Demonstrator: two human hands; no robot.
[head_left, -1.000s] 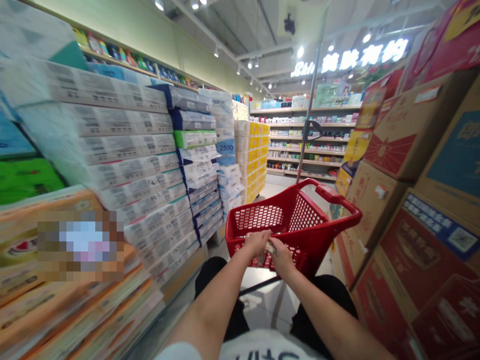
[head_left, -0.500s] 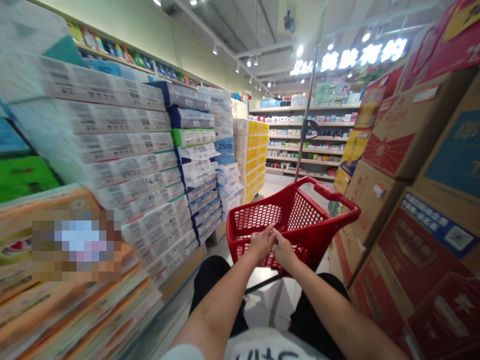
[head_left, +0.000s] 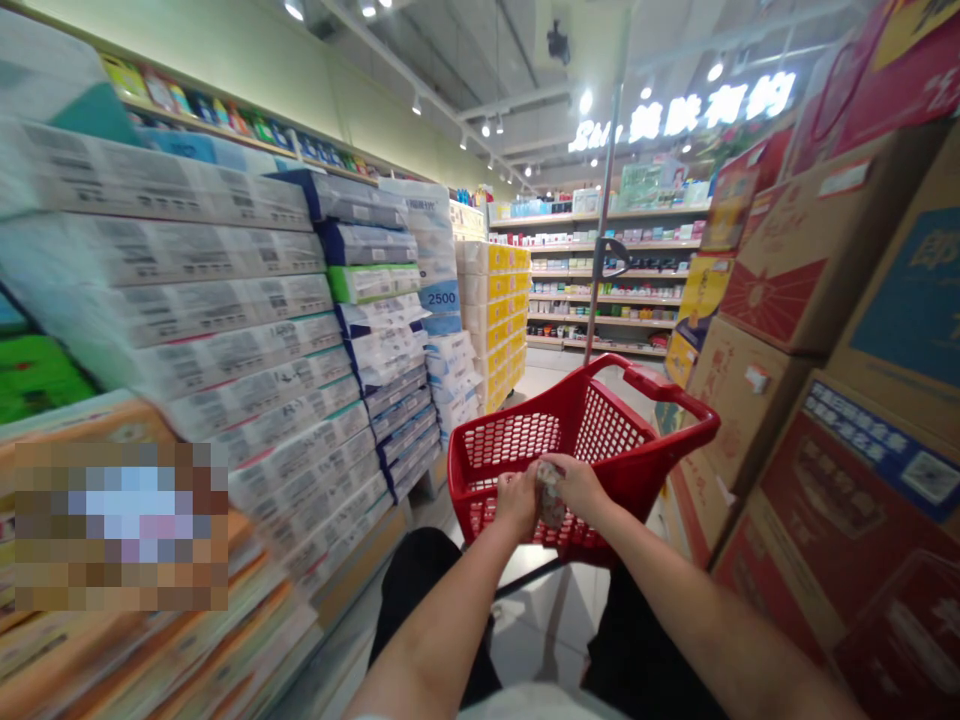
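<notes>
My left hand (head_left: 517,500) and my right hand (head_left: 579,482) meet in front of a red plastic shopping cart (head_left: 637,505). Between them is a small, soft-looking item with a pale and brownish mottled pattern (head_left: 552,498); its kind is unclear. The right hand's fingers close over its top and right side. On its left side, the left hand is curled, its fingertips partly hidden. The item hangs down a little below the fingers, near the cart's perforated wall. I see no goods through the visible part of the basket.
Stacked packs of paper goods (head_left: 247,320) line the left, with orange packs (head_left: 187,620) nearest. Cardboard cartons (head_left: 772,390) rise close on the right. A thin metal pole (head_left: 600,250) stands beyond the cart, before stocked shelves (head_left: 611,275).
The mottled item, mostly hidden between the fingers before, now shows plainly. My right hand has turned over its top, and my left hand has curled. The view has shifted slightly.
</notes>
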